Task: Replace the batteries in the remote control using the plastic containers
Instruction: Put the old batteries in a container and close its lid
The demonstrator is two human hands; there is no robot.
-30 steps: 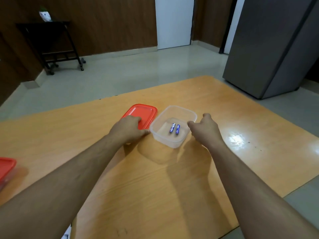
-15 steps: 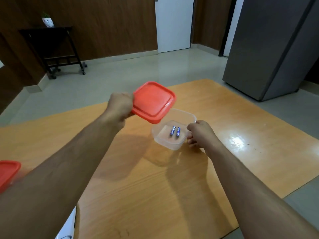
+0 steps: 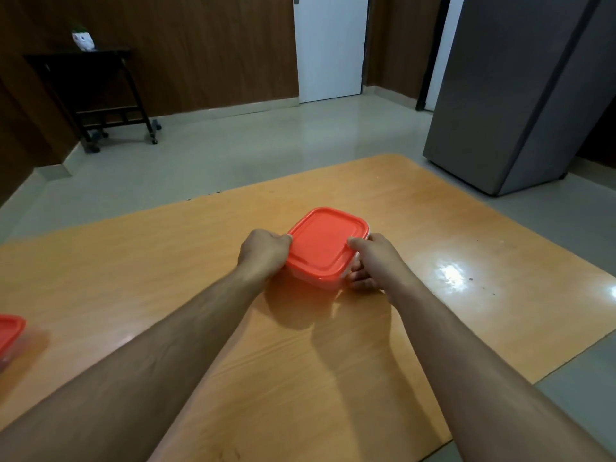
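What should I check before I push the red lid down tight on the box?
1. Red lid sits over the clear container: ok.
2. Lid lined up with the rim all round: cannot tell, the far edge is hidden.
3. Left hand grips the lid's left edge: ok.
4. Right hand steadies the right side, thumb on top, fingers against the wall: ok.
5. Container flat on the wooden table: ok.
6. Batteries inside: cannot tell, the lid covers them.
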